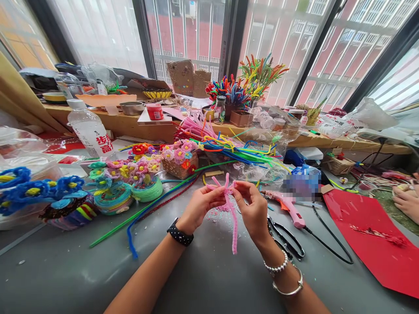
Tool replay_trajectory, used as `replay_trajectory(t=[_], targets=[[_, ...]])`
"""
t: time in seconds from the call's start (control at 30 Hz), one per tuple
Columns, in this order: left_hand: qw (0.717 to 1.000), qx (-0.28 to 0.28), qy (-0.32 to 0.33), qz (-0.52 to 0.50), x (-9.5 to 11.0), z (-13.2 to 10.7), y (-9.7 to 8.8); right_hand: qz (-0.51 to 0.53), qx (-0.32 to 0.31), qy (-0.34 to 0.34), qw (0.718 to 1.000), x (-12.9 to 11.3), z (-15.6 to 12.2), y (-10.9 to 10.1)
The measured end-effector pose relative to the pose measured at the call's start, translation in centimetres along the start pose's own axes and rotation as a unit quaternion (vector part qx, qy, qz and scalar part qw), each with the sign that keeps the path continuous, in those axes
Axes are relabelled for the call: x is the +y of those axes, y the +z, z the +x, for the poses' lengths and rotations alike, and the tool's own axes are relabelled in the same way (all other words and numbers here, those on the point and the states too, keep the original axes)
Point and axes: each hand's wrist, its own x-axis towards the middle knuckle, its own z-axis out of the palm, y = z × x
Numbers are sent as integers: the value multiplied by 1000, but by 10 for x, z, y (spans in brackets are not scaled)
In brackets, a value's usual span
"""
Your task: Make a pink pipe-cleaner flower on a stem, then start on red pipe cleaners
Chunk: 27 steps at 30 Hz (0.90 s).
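Note:
Between my two hands, above the grey table (98,283), is a pink pipe cleaner (234,226) shape with several short arms at the top and a long tail hanging down. My left hand (201,207) pinches it from the left side. With thumb and forefinger, my right hand (252,207) pinches an arm on the right. Pink trimmings (221,213) lie on the table behind it. Close to my right hand are black-handled scissors or pliers (288,240), partly hidden by my wrist, and a pink glue gun (288,207).
Pipe-cleaner flower baskets (113,198) and a plastic bottle (88,131) stand at left. Loose green and blue pipe cleaners (131,224) stretch across the table. A colourful bundle (242,150) lies behind my hands. Red card (369,235) is at right, near another person's hand (407,200).

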Motion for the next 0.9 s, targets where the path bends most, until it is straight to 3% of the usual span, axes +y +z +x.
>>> replay_trajectory(t=[0.13, 0.43, 0.9], targets=[[1000, -13, -2, 8, 0, 0, 1, -20, -5, -22, 1000, 0, -2, -1], [1000, -6, -7, 2, 1, -1, 2, -141, -59, -140, 978, 2, 2, -6], [999, 17, 0, 35, 0, -1, 1, -169, -155, -202, 952, 11, 6, -11]])
